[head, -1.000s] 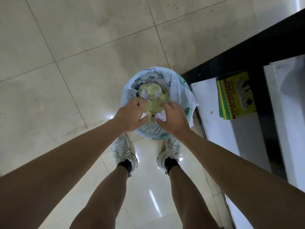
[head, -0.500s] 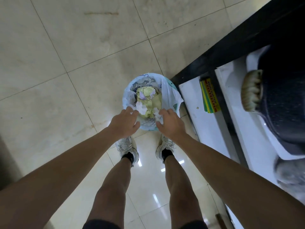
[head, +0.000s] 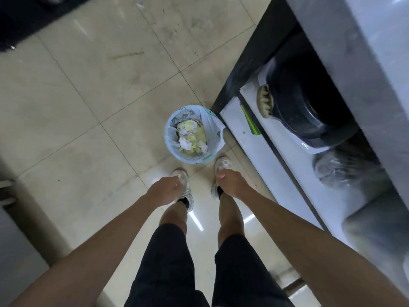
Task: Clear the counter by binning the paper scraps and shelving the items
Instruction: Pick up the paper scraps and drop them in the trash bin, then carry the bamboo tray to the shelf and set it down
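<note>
A small light-blue bin (head: 177, 151) lined with a plastic bag stands on the tiled floor by my feet. Crumpled white and yellow-green paper scraps (head: 190, 138) fill it. My left hand (head: 166, 191) hangs below the bin, over my left shoe, with fingers loosely curled and nothing in it. My right hand (head: 230, 182) hangs the same way over my right shoe, also holding nothing. Both hands are well clear of the bin.
A dark-framed counter (head: 247, 69) runs along the right, with white lower shelves (head: 276, 173). On them lie a green-yellow booklet (head: 251, 120), a dark round pot (head: 309, 107) and a bagged bundle (head: 340, 171). A grey cabinet (head: 13, 240) stands at the left.
Both hands have let go of the paper scraps over the bin and drawn back toward me. The view has risen, so the bin looks smaller and farther.
</note>
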